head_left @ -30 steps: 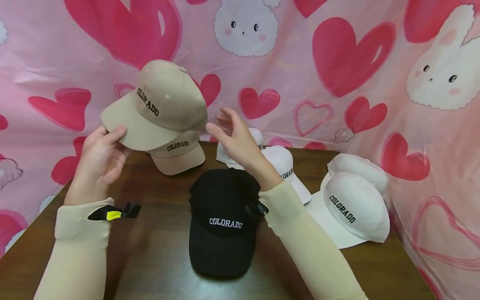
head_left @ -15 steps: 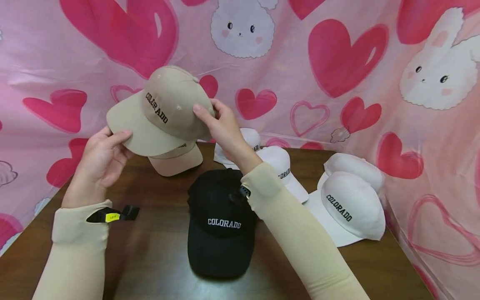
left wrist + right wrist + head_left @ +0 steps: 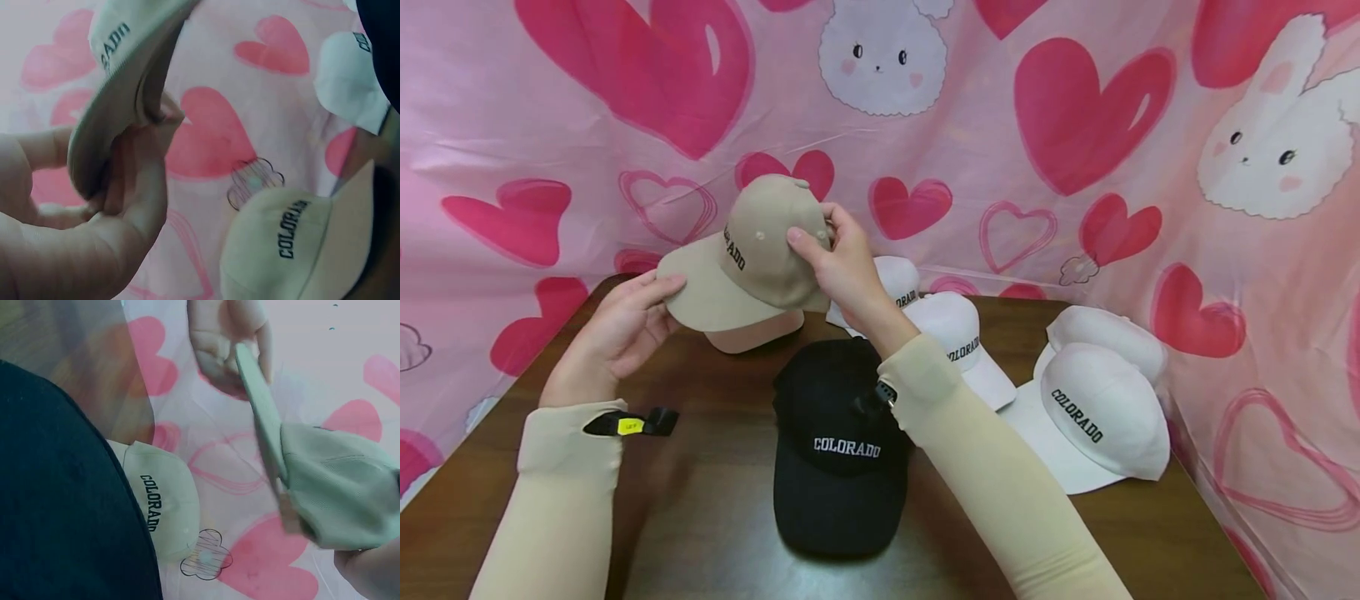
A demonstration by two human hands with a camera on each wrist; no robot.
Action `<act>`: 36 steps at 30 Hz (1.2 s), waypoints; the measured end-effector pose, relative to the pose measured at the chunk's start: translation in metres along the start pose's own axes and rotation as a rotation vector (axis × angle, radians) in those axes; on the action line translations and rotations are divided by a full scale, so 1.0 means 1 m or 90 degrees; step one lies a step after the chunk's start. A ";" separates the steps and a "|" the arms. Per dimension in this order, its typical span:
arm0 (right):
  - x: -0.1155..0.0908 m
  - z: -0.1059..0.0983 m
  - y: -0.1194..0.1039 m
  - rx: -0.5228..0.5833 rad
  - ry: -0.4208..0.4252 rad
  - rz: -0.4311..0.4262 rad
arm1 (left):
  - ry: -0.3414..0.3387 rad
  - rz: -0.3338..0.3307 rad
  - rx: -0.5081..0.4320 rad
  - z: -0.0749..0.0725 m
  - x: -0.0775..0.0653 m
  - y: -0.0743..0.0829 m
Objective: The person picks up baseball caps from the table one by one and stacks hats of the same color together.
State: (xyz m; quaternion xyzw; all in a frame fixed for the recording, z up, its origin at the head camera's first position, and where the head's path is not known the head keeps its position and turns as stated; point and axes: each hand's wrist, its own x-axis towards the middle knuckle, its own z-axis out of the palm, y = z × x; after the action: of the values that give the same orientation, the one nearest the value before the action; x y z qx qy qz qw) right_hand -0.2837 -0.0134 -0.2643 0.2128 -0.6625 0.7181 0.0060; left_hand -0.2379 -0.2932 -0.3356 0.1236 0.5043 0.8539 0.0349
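A beige baseball cap [image 3: 778, 242] lettered COLORADO is held up over the back left of the table, its brim pointing left. My left hand [image 3: 625, 329] pinches the brim between thumb and fingers, as the left wrist view also shows. At the rear of the crown my right hand [image 3: 850, 267] grips the cap, thumb outside and fingers partly hidden behind it. Behind and below it, a second beige cap [image 3: 756, 333] stands on the table, mostly covered in the head view; the left wrist view shows its lettered front [image 3: 269, 244]. A black COLORADO cap [image 3: 842, 450] lies between my forearms.
White COLORADO caps stand to the right: one at the back [image 3: 897, 279], one partly behind my right wrist [image 3: 955, 333], and an overlapping pair with a front cap [image 3: 1105, 408] near the right edge. A pink heart-patterned cloth [image 3: 970, 167] rises behind the brown table [image 3: 700, 500].
My right hand has reached left and taken hold of the cap's rear. Since then both hands have lowered the cap, shifting it right and turning its lettering farther left.
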 end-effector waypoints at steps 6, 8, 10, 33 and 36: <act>-0.002 -0.003 0.002 -0.071 -0.014 -0.030 | 0.081 -0.069 0.233 -0.011 0.003 -0.007; -0.004 -0.004 0.005 -0.095 -0.035 -0.044 | 0.112 -0.093 0.381 -0.014 0.002 -0.006; -0.007 -0.005 0.007 -0.112 -0.067 -0.055 | 0.120 -0.093 0.498 -0.015 0.000 -0.005; -0.036 0.007 0.003 -0.066 -0.399 0.022 | -0.275 0.098 0.377 -0.019 0.010 0.024; -0.039 0.008 0.004 -0.069 -0.402 0.031 | -0.300 0.086 0.356 -0.022 0.010 0.023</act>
State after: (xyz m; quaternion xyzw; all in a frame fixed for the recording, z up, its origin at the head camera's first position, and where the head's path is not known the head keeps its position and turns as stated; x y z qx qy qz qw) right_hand -0.2474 -0.0109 -0.2805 0.4083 -0.6740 0.5802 -0.2056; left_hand -0.2514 -0.3219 -0.3237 0.3549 0.6867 0.6317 0.0586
